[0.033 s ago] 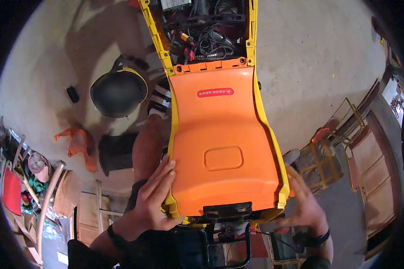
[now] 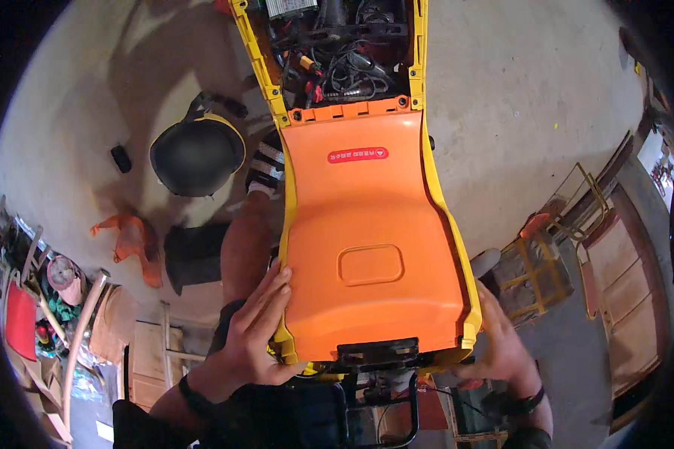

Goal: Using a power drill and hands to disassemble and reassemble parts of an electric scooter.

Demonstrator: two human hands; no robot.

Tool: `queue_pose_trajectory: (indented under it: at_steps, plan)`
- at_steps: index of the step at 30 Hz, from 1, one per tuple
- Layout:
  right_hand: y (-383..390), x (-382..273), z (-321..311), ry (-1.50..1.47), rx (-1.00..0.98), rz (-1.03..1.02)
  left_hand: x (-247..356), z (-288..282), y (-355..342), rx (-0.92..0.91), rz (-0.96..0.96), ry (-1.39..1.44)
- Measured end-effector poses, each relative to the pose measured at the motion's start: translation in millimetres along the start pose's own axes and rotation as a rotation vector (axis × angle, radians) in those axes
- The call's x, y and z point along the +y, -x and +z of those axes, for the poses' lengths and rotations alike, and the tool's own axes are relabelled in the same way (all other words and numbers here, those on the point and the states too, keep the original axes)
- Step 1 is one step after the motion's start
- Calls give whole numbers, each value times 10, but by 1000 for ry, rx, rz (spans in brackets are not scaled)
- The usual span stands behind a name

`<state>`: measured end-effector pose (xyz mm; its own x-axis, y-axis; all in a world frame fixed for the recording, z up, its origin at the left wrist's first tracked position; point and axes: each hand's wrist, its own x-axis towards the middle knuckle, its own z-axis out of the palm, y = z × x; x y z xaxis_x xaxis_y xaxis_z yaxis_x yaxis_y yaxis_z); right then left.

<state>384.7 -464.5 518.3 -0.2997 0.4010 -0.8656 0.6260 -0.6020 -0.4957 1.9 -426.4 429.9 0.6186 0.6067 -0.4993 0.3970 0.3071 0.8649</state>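
Observation:
In front of me stands a scooter-like body with an orange moulded cover (image 2: 371, 224) set between yellow side panels (image 2: 451, 224). My left hand (image 2: 254, 329) grips the near left corner, its fingers along the yellow edge and its thumb underneath. At the near right corner, my right hand (image 2: 505, 340) lies against the yellow panel, fingers up its outer side and thumb below; part of its grip is hidden. Between both hands sits a black latch-like piece (image 2: 378, 353) at the cover's near end. Beyond the cover, an open bay holds tangled black wires (image 2: 356, 71).
Left on the floor are an upturned dark bowl-like thing with a yellow rim (image 2: 197, 156), a small black object (image 2: 120, 158), orange plastic (image 2: 135, 243) and a black panel (image 2: 195, 254). A black tubular rack (image 2: 414, 419) is nearest me. A yellow-framed crate (image 2: 535, 280) stands right.

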Motion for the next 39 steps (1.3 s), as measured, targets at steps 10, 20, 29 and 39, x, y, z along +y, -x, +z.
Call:
queue_pose_trajectory:
  at_steps: [10, 20, 29, 39]
  plan:
    - [45, -167, 177, -239, 137, 397, 465, -89, -608, -204, -52, -175]
    - [52, -328, 163, -144, 327, 429, 373, -101, -626, -205, -5, -178]
    - [332, -50, -11, -357, 545, 453, 354, -91, -568, -164, 26, -223]
    - [162, -68, 66, -255, 605, 295, 334, -61, -602, -138, 41, -207]
